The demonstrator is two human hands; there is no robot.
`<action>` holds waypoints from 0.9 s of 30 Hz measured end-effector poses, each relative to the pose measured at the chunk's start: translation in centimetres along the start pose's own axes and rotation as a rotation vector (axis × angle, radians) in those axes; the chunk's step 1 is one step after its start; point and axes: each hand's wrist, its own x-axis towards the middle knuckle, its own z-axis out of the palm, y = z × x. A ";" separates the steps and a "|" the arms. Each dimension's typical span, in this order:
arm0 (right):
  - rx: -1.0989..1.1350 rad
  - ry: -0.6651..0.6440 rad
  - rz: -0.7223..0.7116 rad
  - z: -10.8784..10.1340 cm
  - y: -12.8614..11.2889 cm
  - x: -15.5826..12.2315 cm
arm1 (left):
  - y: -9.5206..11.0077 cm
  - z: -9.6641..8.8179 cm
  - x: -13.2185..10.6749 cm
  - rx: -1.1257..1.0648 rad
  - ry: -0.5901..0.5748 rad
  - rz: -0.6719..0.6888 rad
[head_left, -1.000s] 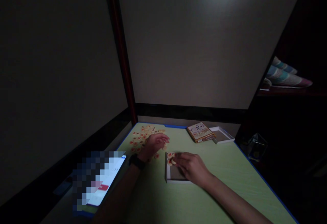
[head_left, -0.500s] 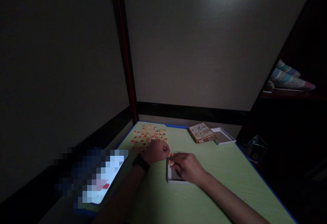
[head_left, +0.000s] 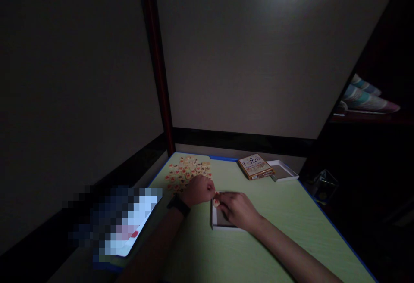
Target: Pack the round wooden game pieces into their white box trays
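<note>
My right hand (head_left: 238,209) reaches into the far left corner of a shallow white box tray (head_left: 212,222). Its thumb and fingers are closed on a round Chinese chess piece (head_left: 216,202) with a red character. Curled into a closed shape, my left hand (head_left: 199,189) sits just beyond the tray's left side, its fingertips close to that corner. What the left fingers hold, if anything, is hidden. Behind and left of it, many round pale chess pieces (head_left: 186,173) with red or dark characters lie spread on the green table (head_left: 207,257). A dark watch band (head_left: 180,205) circles my left wrist.
A printed game box (head_left: 255,166) lies at the back of the table, beside another shallow white tray (head_left: 293,176). A lit screen (head_left: 136,222), partly blurred out, stands at the left edge. Walls (head_left: 239,59) rise behind the table, and striped fabric (head_left: 365,97) lies far right.
My right fingers have shifted slightly up along the tray's left side with the chess piece. My left hand has stayed nearly still.
</note>
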 end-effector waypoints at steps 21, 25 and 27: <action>-0.018 -0.048 0.034 -0.3 -0.2 -0.1 | -0.1 0.4 -0.1 0.002 -0.014 -0.002; -0.006 -0.025 0.020 -0.3 -0.2 -0.2 | -0.3 0.1 0.1 0.017 0.026 0.001; -0.001 -0.015 0.022 -0.3 -0.1 -0.3 | -0.5 -0.3 0.3 0.045 0.102 -0.064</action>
